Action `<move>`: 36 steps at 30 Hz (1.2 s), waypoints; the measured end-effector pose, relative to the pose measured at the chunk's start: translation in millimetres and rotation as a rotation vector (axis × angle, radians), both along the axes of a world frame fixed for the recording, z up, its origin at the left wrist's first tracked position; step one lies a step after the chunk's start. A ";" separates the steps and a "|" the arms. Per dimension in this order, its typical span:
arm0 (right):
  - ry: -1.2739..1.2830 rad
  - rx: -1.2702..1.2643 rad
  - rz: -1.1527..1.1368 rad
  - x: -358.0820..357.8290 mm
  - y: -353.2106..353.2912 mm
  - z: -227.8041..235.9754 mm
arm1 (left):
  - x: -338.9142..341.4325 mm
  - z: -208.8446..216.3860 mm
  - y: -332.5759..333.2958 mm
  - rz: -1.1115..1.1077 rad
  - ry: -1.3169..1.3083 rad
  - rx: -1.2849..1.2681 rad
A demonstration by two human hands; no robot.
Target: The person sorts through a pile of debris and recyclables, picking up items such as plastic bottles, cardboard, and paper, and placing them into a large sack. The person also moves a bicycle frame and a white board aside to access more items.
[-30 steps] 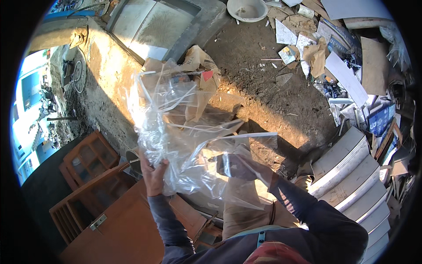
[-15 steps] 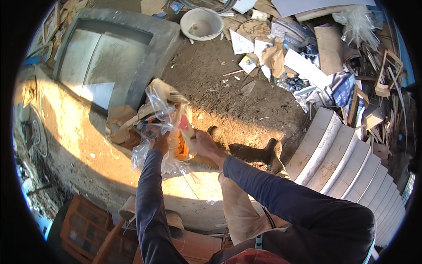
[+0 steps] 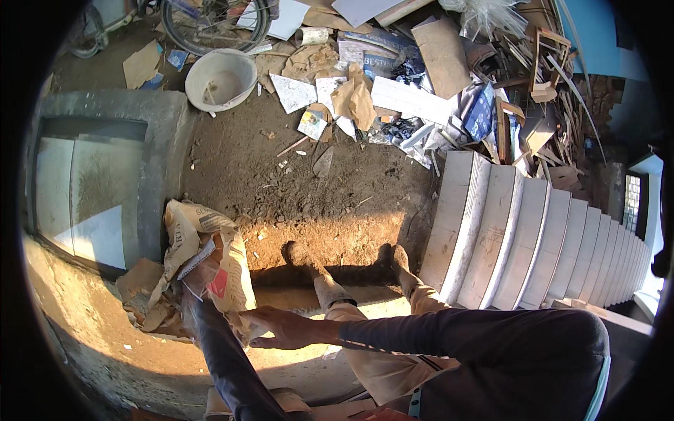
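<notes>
An upright brown paper sack (image 3: 235, 277) with a red mark stands on the ground at left, its mouth gaping. My left arm (image 3: 228, 358) reaches into the mouth; the hand is smeared and mostly hidden there, so its fingers do not show. Beside it a pale strip with a jagged edge (image 3: 196, 258) crosses the opening. My right hand (image 3: 291, 328) is at the sack's near lower edge, fingers stretched toward the paper and thumb apart from them. Torn brown paper (image 3: 140, 284) lies against the sack's left side.
A grey-framed window-like panel (image 3: 158, 168) lies beyond the sack. A whitish basin (image 3: 221, 81) and a bicycle wheel (image 3: 215, 24) are farther back. Scraps of board, paper and wood (image 3: 414, 105) are heaped at back right. Tiled steps (image 3: 484, 231) run along the right.
The view has turned, shifting the scene leftward. My left hand has gone deeper into the sack. The clear plastic and orange item no longer show plainly. My right hand's fingers have spread.
</notes>
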State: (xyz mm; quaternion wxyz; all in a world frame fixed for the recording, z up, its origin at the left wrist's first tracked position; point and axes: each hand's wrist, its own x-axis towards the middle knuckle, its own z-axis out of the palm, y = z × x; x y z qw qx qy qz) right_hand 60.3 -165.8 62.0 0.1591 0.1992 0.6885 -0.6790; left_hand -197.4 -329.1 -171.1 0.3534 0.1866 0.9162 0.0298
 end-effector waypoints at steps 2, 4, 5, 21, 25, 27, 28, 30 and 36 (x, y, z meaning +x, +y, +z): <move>0.014 0.019 -0.053 16.1 13.4 9.9 | 4.3 30.7 -1.7 -0.003 -0.001 0.071; -0.078 -0.027 0.016 45.0 35.7 13.1 | 16.0 63.2 -1.7 -0.027 0.008 0.109; -0.115 -0.017 -0.069 66.0 48.8 14.4 | 22.2 80.6 -1.9 -0.096 0.073 0.139; -0.997 0.220 -0.770 629.5 221.8 70.9 | 255.9 345.5 187.1 0.169 0.336 0.507; -0.893 0.053 -0.982 728.1 234.8 42.7 | 356.9 357.2 266.6 0.143 0.200 0.519; -0.771 -0.056 -0.941 751.5 258.2 43.0 | 403.0 355.1 302.5 0.108 -0.056 0.491; -0.839 -0.103 -0.881 759.3 277.5 49.8 | 426.0 354.4 318.0 0.087 -0.189 0.514; -0.665 0.058 -0.875 756.1 308.8 72.4 | 460.4 353.9 346.7 -0.034 -0.308 0.428; -0.572 -0.015 -1.137 717.2 437.6 119.3 | 518.8 318.7 482.0 -0.106 -0.536 0.440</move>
